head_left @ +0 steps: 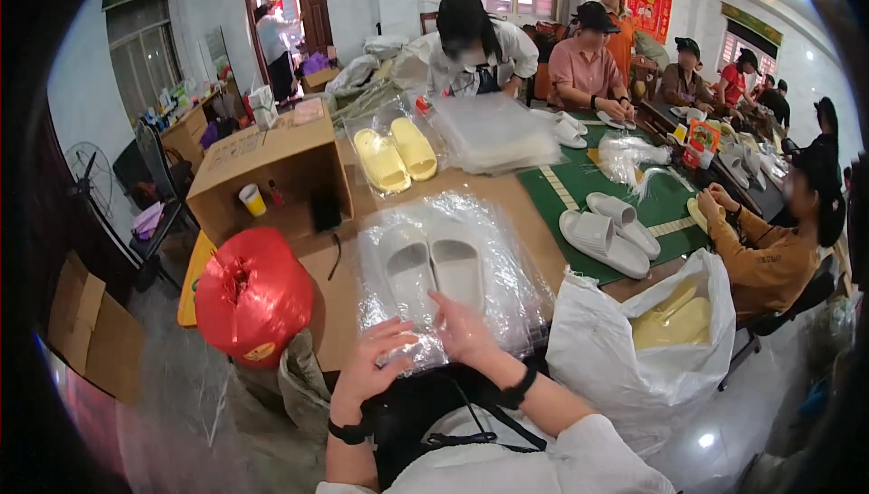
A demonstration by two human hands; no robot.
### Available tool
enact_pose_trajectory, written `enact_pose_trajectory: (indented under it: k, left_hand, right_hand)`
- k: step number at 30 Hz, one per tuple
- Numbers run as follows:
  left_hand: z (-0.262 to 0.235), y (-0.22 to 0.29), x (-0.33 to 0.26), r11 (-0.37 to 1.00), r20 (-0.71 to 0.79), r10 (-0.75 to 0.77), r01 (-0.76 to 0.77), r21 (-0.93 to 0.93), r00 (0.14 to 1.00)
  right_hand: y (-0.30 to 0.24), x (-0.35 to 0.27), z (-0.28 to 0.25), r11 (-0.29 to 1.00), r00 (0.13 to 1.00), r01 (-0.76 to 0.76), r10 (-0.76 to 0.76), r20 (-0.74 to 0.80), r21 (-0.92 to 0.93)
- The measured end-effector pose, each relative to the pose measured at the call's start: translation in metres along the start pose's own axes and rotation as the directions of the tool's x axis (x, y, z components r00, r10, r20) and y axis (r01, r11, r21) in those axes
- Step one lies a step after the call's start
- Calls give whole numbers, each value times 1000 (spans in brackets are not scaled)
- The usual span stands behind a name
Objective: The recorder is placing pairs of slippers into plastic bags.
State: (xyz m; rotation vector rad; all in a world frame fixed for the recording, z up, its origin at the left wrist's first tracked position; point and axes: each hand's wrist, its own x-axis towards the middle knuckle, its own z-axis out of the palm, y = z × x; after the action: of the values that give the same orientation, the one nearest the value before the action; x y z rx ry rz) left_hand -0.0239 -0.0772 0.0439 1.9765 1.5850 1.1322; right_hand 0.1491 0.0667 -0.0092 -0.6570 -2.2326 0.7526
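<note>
A pair of white slippers (433, 265) lies side by side inside a clear plastic bag (511, 290) on the brown table (330, 290) in front of me. My left hand (369, 363) rests with spread fingers on the bag's near left edge. My right hand (463, 329) presses flat on the bag's near edge, just below the right slipper's heel. Both hands touch the plastic without closing on it. Each wrist wears a black band.
A red sack (253, 295) stands at my left, a white sack of yellow slippers (647, 335) at my right. Bagged yellow slippers (396, 157) and an open cardboard box (272, 168) lie farther back. Loose white slippers (606, 233) sit on a green mat. Several people work around the table.
</note>
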Motion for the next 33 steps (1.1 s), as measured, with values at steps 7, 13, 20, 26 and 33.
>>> enact_pose_trajectory:
  k: [7, 13, 20, 26, 33]
  left_hand:
    - [5, -28, -12, 755, -330, -655, 606, -250, 679]
    - [24, -36, -9, 704, -129, -710, 693, -157, 692]
    - [19, -47, -22, 704, -56, -633, 543, -457, 772]
    - [4, -52, -28, 662, -140, -679, 519, -541, 721]
    - [15, -40, -15, 769, -419, -540, 227, -597, 730]
  right_hand:
    - [-7, -90, -114, 487, 784, -579, 113, 611, 653]
    - [41, -72, -107, 674, 806, -501, 592, 10, 543]
    - [67, -51, -103, 666, 736, -671, 651, 183, 326]
    - [77, -48, -106, 649, 787, -538, 615, 45, 538]
    - [58, -24, -106, 671, 808, -291, 554, -201, 682]
